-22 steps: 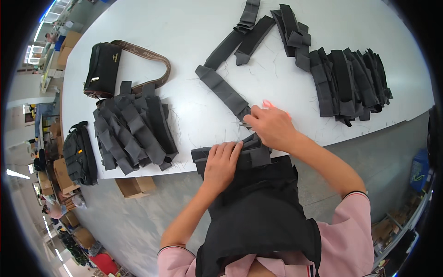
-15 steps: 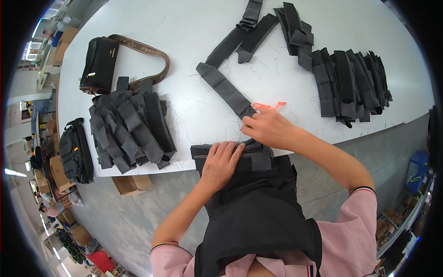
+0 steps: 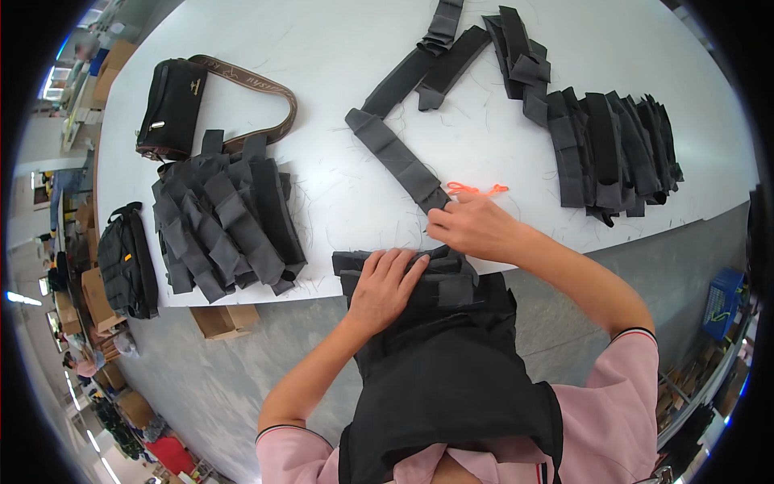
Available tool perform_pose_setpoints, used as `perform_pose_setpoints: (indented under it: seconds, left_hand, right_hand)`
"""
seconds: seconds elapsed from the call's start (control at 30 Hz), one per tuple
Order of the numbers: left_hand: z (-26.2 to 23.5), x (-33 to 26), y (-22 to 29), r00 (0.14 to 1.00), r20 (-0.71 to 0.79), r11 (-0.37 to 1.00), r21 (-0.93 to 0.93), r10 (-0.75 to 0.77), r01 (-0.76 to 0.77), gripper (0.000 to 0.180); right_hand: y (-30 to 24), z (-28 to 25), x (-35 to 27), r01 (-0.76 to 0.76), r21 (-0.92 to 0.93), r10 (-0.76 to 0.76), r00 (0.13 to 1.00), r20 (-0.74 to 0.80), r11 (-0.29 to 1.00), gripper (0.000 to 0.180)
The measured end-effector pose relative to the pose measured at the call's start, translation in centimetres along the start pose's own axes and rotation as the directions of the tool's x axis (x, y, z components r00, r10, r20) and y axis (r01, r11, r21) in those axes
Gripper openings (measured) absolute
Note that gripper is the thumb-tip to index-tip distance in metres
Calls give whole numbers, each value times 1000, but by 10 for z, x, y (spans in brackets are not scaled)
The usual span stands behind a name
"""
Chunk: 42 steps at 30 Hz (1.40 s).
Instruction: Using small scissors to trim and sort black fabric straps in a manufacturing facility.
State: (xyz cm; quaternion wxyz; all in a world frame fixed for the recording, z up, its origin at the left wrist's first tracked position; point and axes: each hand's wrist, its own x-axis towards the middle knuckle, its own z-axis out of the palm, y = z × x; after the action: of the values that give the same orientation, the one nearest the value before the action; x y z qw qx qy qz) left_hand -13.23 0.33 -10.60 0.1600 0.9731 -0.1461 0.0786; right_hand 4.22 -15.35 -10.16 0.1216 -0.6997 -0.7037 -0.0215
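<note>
My left hand [image 3: 382, 286] lies with fingers stretched out on a stack of dark grey fabric strips [image 3: 348, 262] at the table's front edge. The stack's near side meets a black apron [image 3: 451, 371] on my body. To the right, my right hand [image 3: 477, 228] is closed in a pinch just above the stack; what its fingertips hold is hidden. They are at the near end of a long grey strip [image 3: 395, 161] running up the table. A bright orange looped cord [image 3: 480, 190] shows just beyond the right knuckles.
A heap of dark strips [image 3: 230, 226] lies left on the white table [image 3: 322, 202], a row of them [image 3: 613, 153] right. A black bag [image 3: 172, 109] with a brown strap stands far left. A black backpack [image 3: 127, 262] is beside the edge, a cardboard box [image 3: 224, 321] below.
My right hand has shifted slightly right and down, and the orange cord has moved a little to the right. The left hand stays on the stack. The whole view has tilted slightly.
</note>
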Motion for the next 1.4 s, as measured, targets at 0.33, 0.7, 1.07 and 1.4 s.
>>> perform_pose_setpoints:
  seconds: [0.33,0.7,1.07,1.4]
  left_hand:
    - [-4,8,-2,1000,8,997,-77,10,-9,44]
    - [-43,-8,20,520,372,-277,-927,-769,253,50]
    - [2,-7,-6,522,582,-631,-769,-623,104,54]
    - [5,-35,7,536,479,-535,-843,-696,59,80]
  right_hand:
    - [-5,-4,0,-234,219,270,950,-154,947,16]
    - [-9,36,22,-815,310,853,521,19,491,42]
    - [-92,-5,-7,-250,770,437,703,562,-587,35]
    - [-116,-19,16,-75,606,452,596,664,-792,31]
